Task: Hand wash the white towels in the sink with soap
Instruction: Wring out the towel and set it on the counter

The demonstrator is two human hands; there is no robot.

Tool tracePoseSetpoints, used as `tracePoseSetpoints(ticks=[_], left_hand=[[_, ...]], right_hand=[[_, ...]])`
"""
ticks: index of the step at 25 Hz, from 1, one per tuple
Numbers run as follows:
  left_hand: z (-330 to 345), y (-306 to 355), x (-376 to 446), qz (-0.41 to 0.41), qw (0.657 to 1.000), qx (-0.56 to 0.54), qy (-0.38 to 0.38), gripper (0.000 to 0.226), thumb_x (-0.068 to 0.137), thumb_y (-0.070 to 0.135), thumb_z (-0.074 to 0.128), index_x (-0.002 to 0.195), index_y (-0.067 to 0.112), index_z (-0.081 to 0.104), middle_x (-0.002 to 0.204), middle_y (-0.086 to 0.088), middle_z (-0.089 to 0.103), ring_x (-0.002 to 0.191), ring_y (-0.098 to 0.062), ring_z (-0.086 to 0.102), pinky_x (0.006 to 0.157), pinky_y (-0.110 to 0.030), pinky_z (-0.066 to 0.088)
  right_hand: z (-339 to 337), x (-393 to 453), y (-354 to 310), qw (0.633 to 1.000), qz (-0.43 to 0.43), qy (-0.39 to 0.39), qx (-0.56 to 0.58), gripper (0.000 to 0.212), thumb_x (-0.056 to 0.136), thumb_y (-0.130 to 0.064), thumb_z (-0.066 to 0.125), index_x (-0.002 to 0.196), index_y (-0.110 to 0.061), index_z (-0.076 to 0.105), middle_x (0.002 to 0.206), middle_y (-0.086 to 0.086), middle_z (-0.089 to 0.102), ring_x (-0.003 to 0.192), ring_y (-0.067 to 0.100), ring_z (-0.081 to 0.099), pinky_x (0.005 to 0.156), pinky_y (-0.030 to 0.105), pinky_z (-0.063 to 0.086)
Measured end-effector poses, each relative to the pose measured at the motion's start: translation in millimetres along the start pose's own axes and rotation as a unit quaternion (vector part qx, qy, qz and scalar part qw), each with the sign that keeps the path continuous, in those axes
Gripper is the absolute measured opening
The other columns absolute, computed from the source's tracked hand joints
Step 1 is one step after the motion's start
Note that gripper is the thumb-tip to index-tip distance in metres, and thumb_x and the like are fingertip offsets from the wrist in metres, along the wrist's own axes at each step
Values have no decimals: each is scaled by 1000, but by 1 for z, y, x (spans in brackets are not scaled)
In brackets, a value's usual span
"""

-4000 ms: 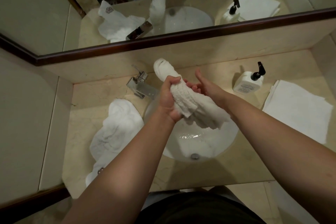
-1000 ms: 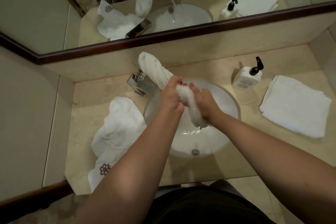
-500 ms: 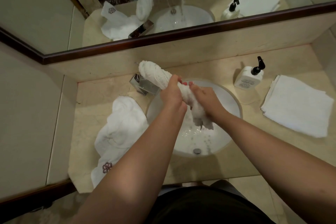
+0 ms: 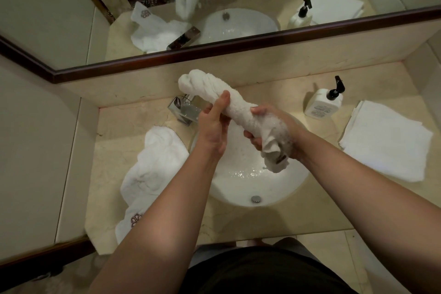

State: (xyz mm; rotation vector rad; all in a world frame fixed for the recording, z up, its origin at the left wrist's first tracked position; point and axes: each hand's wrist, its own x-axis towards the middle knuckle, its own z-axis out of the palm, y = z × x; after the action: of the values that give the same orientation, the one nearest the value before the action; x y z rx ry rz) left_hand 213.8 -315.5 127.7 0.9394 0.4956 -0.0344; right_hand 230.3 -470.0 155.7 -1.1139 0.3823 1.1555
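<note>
Over the white sink [image 4: 241, 186] I hold a wet white towel [image 4: 214, 89] twisted into a thick roll that slants from upper left to lower right. My right hand [image 4: 284, 133] grips its lower end, fingers curled round it, and the tail hangs below my fist above the wet basin. My left hand [image 4: 213, 126] lies against the middle of the roll with straight fingers and the thumb apart. Foam or drops speckle the towel near my right hand.
A crumpled white towel [image 4: 152, 164] with an embroidered flower lies on the counter left of the sink. The chrome tap [image 4: 183, 110] stands behind my left hand. A soap pump bottle [image 4: 322, 104] and a folded white towel [image 4: 384, 145] sit at the right. A mirror [image 4: 238, 52] lines the back wall.
My left hand has let go of its tight grip and its fingers have straightened along the roll. My right hand has slid lower toward the towel's end.
</note>
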Motion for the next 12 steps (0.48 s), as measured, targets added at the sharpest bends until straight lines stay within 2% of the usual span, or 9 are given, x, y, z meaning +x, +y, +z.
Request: tracePoseSetpoints(ticks=[2,3,5,7,8,10,11,12], left_hand=[[7,8,0,-46,997,-20,-66,39,70,38,76,101,16,70,90,-8,60,80,-22,63,77,-39,54],[10,12,-1,-68,992,-40,-96,31,72,37,74,96,17,71,84,-7,60,75,-22,62,76,-40,54],[13,17,-2,-68,989,-62,-115,15,75,29,70,79,15,72,75,-4,63,70,-19,62,74,-37,53],[18,16,-3,-69,995,-33,-64,19,79,29,69,70,12,68,73,-3,64,70,-18,62,70,-34,54],[23,14,-3,-71,997,-26,-21,23,85,29,69,70,12,64,69,-2,62,66,-16,61,66,-32,54],[32,8,0,-70,995,-35,60,26,91,26,67,71,13,59,60,0,57,55,-12,58,59,-30,54],[36,6,1,-73,993,-36,90,25,90,23,69,70,13,58,58,0,56,52,-12,57,58,-29,53],[38,4,2,-78,990,-34,116,26,89,21,72,69,12,58,57,-1,55,50,-13,56,57,-30,53]], right_hand=[[5,4,4,999,7,-49,17,50,76,-45,62,105,-5,55,68,7,59,45,13,52,43,20,44],[9,5,5,999,-2,-46,16,51,78,-47,61,106,-5,55,66,9,58,44,14,52,42,20,44],[17,7,6,999,-42,16,-11,57,86,-61,56,111,-9,59,66,13,58,44,18,54,40,22,44],[19,9,6,982,-112,110,-105,58,87,-73,46,103,-21,66,66,13,58,49,21,54,45,26,43],[19,11,7,961,-159,142,-177,51,91,-69,42,96,-24,66,65,12,58,52,21,54,46,27,42],[14,21,15,895,-257,201,-305,46,103,-48,37,82,-16,62,61,11,56,49,16,52,45,27,40],[12,26,19,875,-292,227,-313,56,104,-46,33,76,-6,60,58,14,54,48,16,50,46,30,38],[12,30,24,870,-312,244,-293,68,103,-51,30,73,4,58,57,20,53,47,19,48,48,34,38]])
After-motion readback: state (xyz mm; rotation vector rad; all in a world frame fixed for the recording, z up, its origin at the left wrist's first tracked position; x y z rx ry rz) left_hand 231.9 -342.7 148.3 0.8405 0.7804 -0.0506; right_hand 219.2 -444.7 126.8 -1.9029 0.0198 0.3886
